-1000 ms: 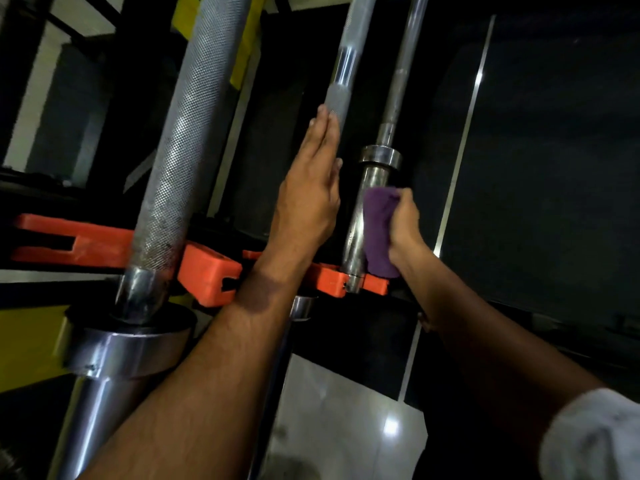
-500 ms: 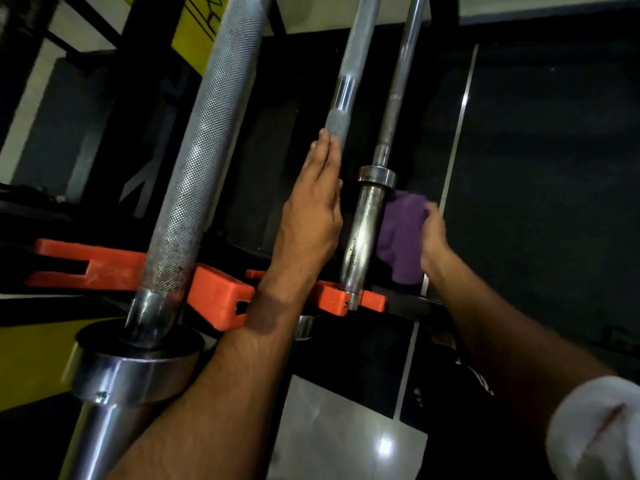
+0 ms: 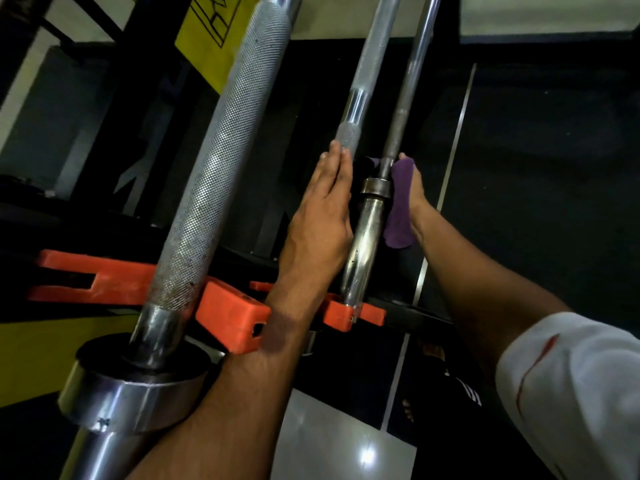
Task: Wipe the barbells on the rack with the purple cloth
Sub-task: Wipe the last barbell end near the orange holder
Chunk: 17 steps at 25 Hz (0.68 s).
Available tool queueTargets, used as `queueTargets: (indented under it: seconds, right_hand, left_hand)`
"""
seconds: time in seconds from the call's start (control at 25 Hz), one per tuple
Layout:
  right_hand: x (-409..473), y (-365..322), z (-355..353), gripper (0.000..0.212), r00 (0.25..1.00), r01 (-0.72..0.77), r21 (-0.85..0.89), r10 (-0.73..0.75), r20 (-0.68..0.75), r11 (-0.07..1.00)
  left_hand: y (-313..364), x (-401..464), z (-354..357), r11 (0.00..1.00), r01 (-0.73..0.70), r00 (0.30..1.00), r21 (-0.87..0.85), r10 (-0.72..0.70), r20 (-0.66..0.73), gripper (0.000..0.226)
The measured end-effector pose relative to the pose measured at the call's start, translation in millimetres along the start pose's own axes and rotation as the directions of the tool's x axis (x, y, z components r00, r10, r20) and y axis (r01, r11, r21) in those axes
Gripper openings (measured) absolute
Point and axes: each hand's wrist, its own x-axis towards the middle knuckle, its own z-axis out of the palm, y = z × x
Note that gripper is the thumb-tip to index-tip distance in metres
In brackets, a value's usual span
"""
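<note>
Cloth of purple fabric (image 3: 400, 209), folded and limp, wraps behind the thin dull steel barbell (image 3: 403, 109) just above its collar, one corner showing on the bar's far side. My right hand (image 3: 414, 195) grips the cloth round the shaft, fingers mostly hidden behind it. My left hand (image 3: 320, 216) lies flat with straight fingers against the middle knurled barbell (image 3: 367, 64), steadying it and grasping nothing. Progress, as I judge it: wiping is under way on the thin bar's shaft near the collar; its chrome sleeve (image 3: 362, 247) below gleams but carries dark specks, and I cannot tell whether the other bars have been done. Thick knurled barbell (image 3: 221, 161) at left stands apart from both hands. All three bars lean in slots of the orange plastic rack holder (image 3: 228, 317).
</note>
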Motion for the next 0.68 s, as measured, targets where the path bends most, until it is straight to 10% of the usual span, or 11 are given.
queueTargets:
  seconds: [0.24, 0.48, 0.68]
  right_hand:
    - [7, -3, -23, 0.063, 0.924, -0.032, -0.594, -0.202, -0.324, 0.804]
    - [16, -28, -11, 0.053, 0.948, 0.139, -0.367, -0.231, -0.219, 0.92]
    - [29, -37, -16, 0.071, 0.972, 0.196, -0.776, -0.222, 0.075, 0.599]
  left_hand:
    - [-2, -1, 2, 1.0, -0.016, 1.0, 0.009, 0.016, -0.003, 0.066]
    - [-6, 0, 4, 0.999, -0.029, 0.999, 0.022, 0.029, -0.016, 0.069]
    - [-6, -1, 6, 0.999, -0.041, 0.999, 0.021, 0.042, -0.03, 0.067]
